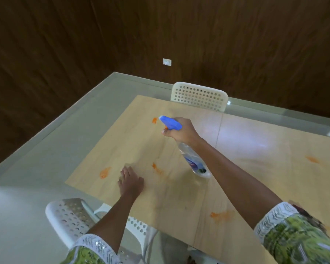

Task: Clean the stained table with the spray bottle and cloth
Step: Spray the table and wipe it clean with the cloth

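Nearest the camera, two forearms are seen extending from green patterned sleeves with white trim. A white perforated chair (72, 218) is tucked at the near left corner of the table (179, 197).

The left hand (131, 181) is laid palm down on the light wood tabletop near its left edge, fingers straight and slightly spread, pointing away from the person. Nothing is held in it. An orange stain (105, 172) is noted just to its left, and a second orange smear (157, 168) just to its right. A further orange patch (222, 215) lies on the near middle of the surface.

The right arm is stretched forward and leftward over the table. The right hand (181, 131) is wrapped round the neck of the spray bottle (193, 159), with fingers curled at the trigger. The bottle is held clear of the surface and tilted: its long axis runs from the clear base, low and toward the person, up to the blue spray head (170, 122), far and left. The nozzle is directed left, toward a small orange mark (154, 120) just beyond it.

Another orange stain (312, 159) is recorded at far right. A second white perforated chair (198, 97) stands at the far edge. The cloth cannot be located.
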